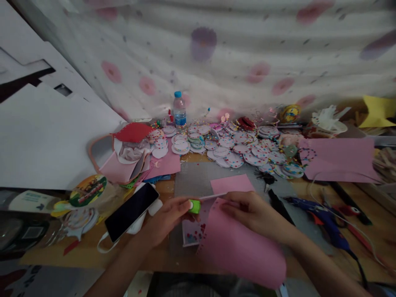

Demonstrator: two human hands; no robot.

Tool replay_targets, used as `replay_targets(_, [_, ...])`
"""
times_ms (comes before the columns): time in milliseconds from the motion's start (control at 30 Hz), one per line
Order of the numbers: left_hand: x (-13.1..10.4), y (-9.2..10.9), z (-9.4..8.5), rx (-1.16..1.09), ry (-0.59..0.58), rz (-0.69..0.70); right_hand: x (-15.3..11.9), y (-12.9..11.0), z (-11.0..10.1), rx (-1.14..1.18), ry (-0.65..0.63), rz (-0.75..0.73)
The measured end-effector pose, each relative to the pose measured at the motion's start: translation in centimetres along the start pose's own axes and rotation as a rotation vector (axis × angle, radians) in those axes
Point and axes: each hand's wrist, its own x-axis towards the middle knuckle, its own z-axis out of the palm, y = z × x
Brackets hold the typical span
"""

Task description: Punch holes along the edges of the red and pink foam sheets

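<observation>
My left hand (173, 210) is closed around a small bright green craft punch (194, 206) with a pale top, its thumb against the punch. My right hand (247, 210) pinches the upper edge of a pink paper sheet (241, 247), which curls down towards the table's front edge. Small marks like punched holes run along the sheet's left edge, beside the punch. Below the hands is a shallow white-edged tray (189, 244) with small red and blue bits in it, partly hidden by the sheet. Another pink paper piece (232, 182) lies just behind my right hand.
White discs with coloured dots (235, 159) are heaped at the back beside a water bottle (180, 111). A phone (131, 211) lies left of my left hand. On the right are a black marker (280, 208) and a blue glue gun (328, 218) with its cord.
</observation>
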Motion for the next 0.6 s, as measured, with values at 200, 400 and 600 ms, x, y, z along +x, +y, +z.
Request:
replay_targets(200, [-0.1, 0.4, 0.4, -0.164, -0.055, -0.028, 1.3, -1.1, 1.1, 0.125, -0.038, 0.049])
replay_targets(400, [0.0, 0.5, 0.2, -0.097, -0.05, -0.024, 1.6, -0.5, 1.6, 0.1, -0.033, 0.059])
replay_targets(600, [0.1, 0.5, -0.2, -0.089, -0.023, -0.088, 1.6, -0.4, 1.6, 0.142, -0.091, 0.07])
